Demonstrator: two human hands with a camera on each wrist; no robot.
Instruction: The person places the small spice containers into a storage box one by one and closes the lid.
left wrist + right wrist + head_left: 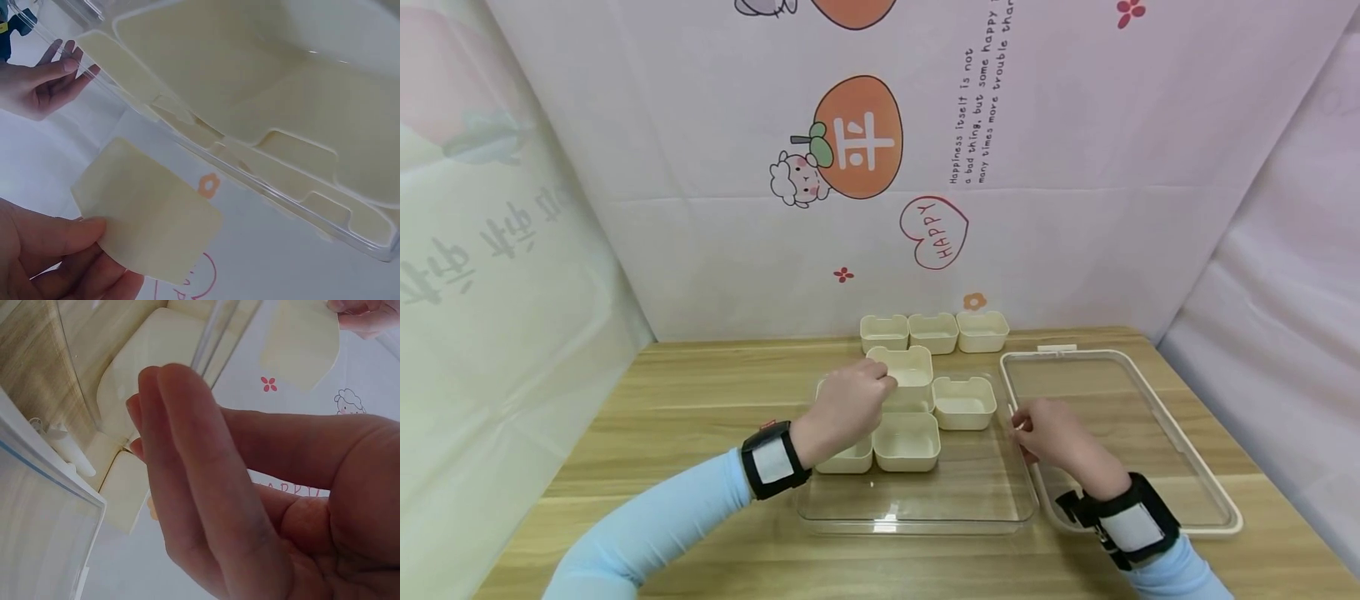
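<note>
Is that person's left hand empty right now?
No, the left wrist view shows the left hand pinching a small cream cup between thumb and fingers.

A white cloth stands behind a wood-grain tabletop, and printed on it is a red heart reading HAPPY. Above and left of the heart are an orange fruit and a white sheep; above it runs slanted English lettering. Below the heart sits an orange flower, lower left a red flower, and well to its left hangs a pale side cloth.
</note>
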